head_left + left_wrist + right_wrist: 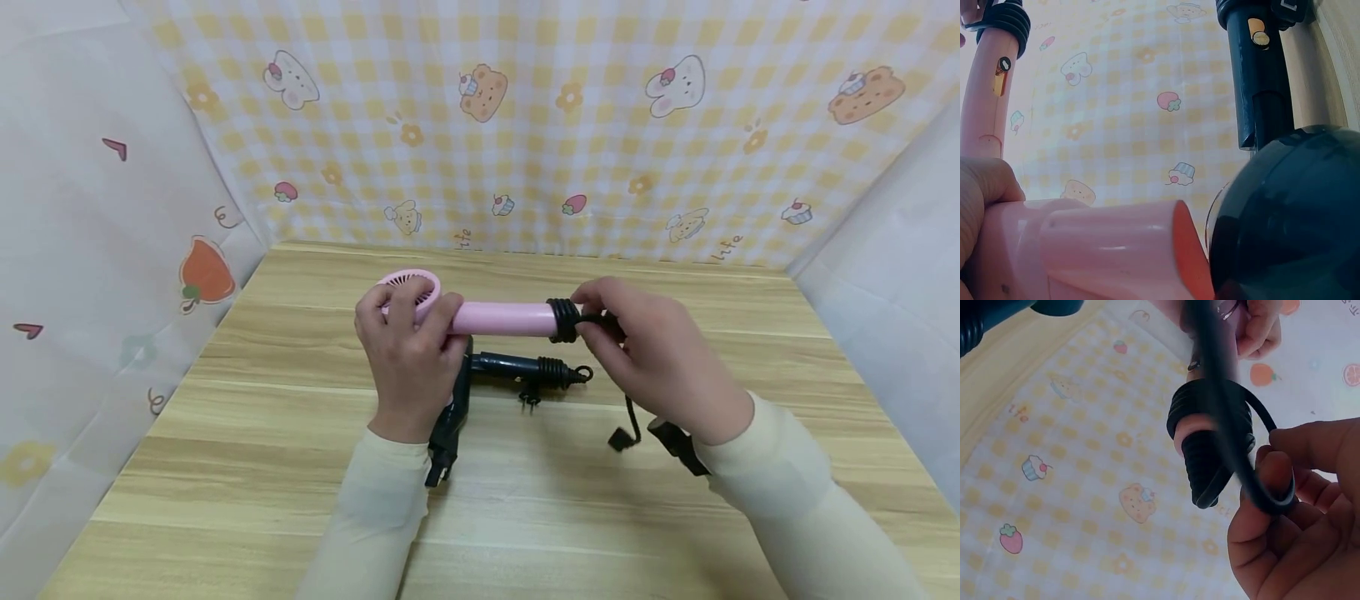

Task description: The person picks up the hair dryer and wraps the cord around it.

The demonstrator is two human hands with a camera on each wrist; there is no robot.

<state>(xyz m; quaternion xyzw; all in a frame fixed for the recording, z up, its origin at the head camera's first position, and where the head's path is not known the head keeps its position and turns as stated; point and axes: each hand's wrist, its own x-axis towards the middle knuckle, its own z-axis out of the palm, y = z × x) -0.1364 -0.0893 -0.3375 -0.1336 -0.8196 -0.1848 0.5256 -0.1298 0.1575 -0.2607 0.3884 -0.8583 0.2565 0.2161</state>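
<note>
My left hand (pixel 408 358) grips a pink hair dryer (pixel 502 319) by its head, fingers over the round grille, with the handle pointing right. Black cord (pixel 563 321) is coiled round the handle's end. There my right hand (pixel 660 358) pinches a loose length of that cord between thumb and fingers; the right wrist view shows the cord (pixel 1272 503) looping through them. The cord's plug (pixel 621 439) dangles below the right hand. Behind and below the pink dryer lies a dark hair dryer (pixel 510 365), its head partly hidden by the left hand and forearm.
The dark dryer's own cord (pixel 555 372) is wound round its handle, with a two-pin plug (pixel 530 398) beside it. Everything is over a wood-grain table (pixel 247 433). A yellow checked cloth (pixel 525 150) hangs along the back edge, with white patterned sheets at both sides.
</note>
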